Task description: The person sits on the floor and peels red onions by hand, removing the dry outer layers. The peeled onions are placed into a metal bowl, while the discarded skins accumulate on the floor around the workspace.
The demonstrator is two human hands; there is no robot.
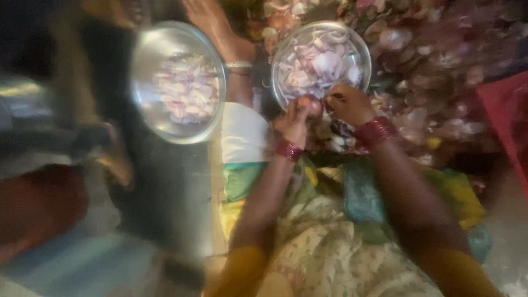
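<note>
While the whole view is blurred and dim, a dark floor point(170, 192) is seen on the left, and a wide heap of dry pink and brown onion skins point(434, 71) is spread over the upper right. A red flat object point(509, 118) lies at the right edge. Two round bowls of shiny metal are placed side by side: the left bowl point(144, 71) and the right bowl point(360, 55) are both filled with pale purple onion pieces. Just below the rim of the right bowl, a small onion point(309, 104) is held between both hands. The left hand point(292, 124) is curled around it from below, and the right hand point(347, 104) is closed at its top; whether a knife is held cannot be told. Red bangles point(375, 131) are worn on both wrists. Flowered cloth point(330, 247) covers the lap. A foot point(217, 27) of another person rests between the bowls.
</note>
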